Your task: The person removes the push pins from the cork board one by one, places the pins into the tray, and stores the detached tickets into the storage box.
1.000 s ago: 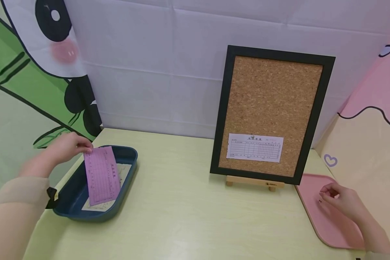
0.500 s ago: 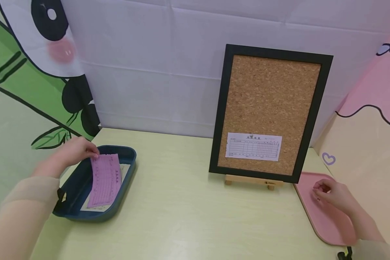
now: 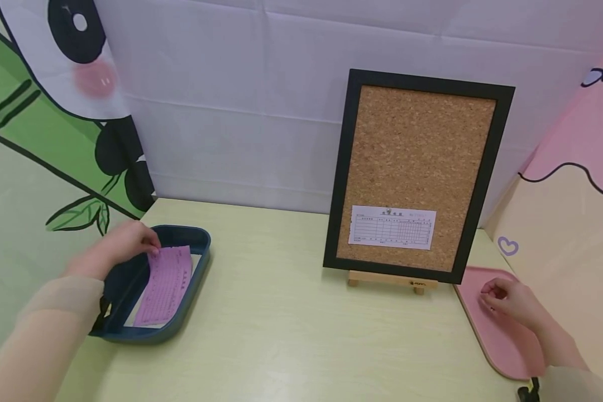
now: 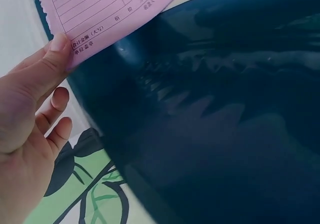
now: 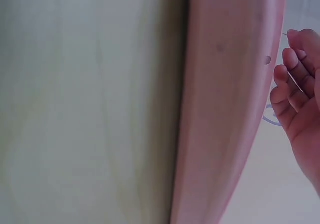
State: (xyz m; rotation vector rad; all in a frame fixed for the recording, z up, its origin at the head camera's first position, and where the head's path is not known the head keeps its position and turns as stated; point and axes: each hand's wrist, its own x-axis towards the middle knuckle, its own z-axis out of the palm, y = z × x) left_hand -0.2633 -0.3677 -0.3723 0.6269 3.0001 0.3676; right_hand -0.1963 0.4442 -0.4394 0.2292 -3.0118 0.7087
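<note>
At the blue tray (image 3: pixel 201 279), my left hand (image 3: pixel 128 245) pinches a pink receipt slip (image 3: pixel 167 285) by its upper corner, between thumb and index finger. The slip's lower end lies over a cream paper (image 3: pixel 130 319) on the tray floor. In the left wrist view, printed lines show on the pink slip (image 4: pixel 110 14). Over the pink tray (image 3: pixel 512 346), my right hand (image 3: pixel 502 301) has its thumb and index finger together. From those fingertips the thin point of a pushpin (image 5: pixel 285 34) sticks out in the right wrist view; its head is hidden.
A black-framed cork board (image 3: pixel 422 151) leans on a small wooden easel (image 3: pixel 392 279). A white receipt slip (image 3: pixel 392 229) is pinned low on it. One small pin (image 5: pixel 267 60) sits in the pink tray. A printed cloth hangs behind the table.
My left hand has moved right and down with the pink receipt slip, which now lies lower in the blue tray. My right hand has shifted slightly left; the view has turned a little.
</note>
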